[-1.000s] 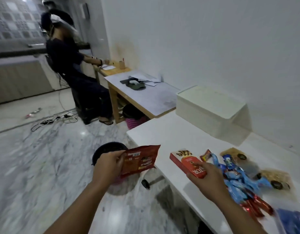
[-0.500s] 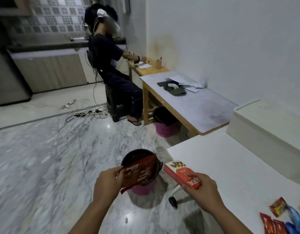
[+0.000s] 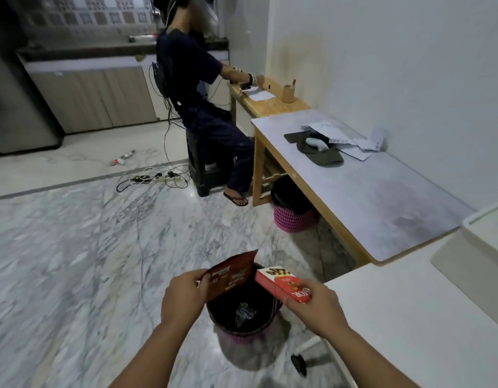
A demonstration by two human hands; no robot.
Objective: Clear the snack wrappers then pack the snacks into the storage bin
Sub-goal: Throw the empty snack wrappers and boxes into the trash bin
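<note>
My left hand (image 3: 186,295) pinches a dark red snack wrapper (image 3: 233,274) by its left edge, held over the near rim of a pink waste basket (image 3: 243,317) lined with a black bag. My right hand (image 3: 316,306) grips a red snack box (image 3: 282,282) over the basket's right side. The white storage bin (image 3: 477,253) with its lid on stands at the right edge on the white table (image 3: 404,317). The other snacks are out of view.
A second pink basket (image 3: 291,208) sits under a wooden desk (image 3: 362,191) with papers and a dark cloth. A person sits on a black stool (image 3: 205,166) at the far desk. Cables and a power strip (image 3: 147,179) lie on the marble floor. A table caster (image 3: 298,364) is by the bin.
My view has swung left and down from the table to the floor basket. Both hands have carried the wrapper and the box from the table edge to above the basket.
</note>
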